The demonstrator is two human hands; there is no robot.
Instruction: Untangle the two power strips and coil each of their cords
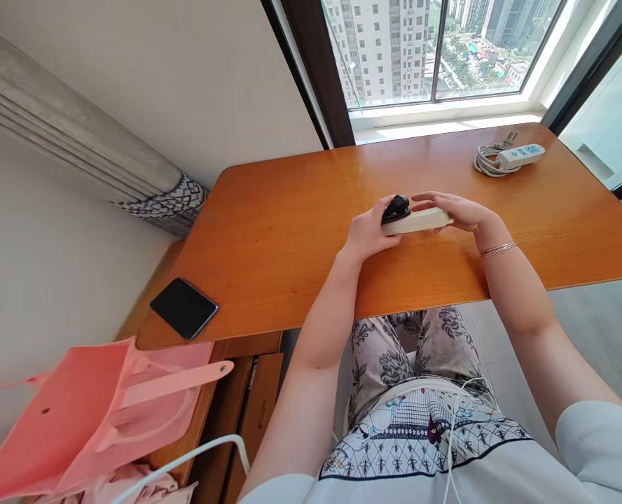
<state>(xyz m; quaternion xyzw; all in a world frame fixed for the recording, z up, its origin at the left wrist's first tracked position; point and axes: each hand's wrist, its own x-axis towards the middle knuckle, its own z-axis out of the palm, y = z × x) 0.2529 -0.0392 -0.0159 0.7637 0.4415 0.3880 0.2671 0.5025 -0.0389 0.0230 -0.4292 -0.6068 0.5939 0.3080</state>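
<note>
A white bar (419,221), which looks like a power strip seen from the side, is held just above the near part of the wooden desk (269,245). A black plug or bundled cord (396,208) lies on its left end. My left hand (370,229) is closed around that end, with the thumb at the lower side and fingers by the black part. My right hand (455,211) curls around the other end, fingers over the top and thumb underneath. The bar's top face and far side are mostly hidden.
A white power strip (521,155) with a coiled cord lies at the back right of the desk. A dark phone or tablet (183,308) rests near the left front corner. Pink plastic bin or chair (95,413) stands at lower left. A window (437,52) is behind the desk.
</note>
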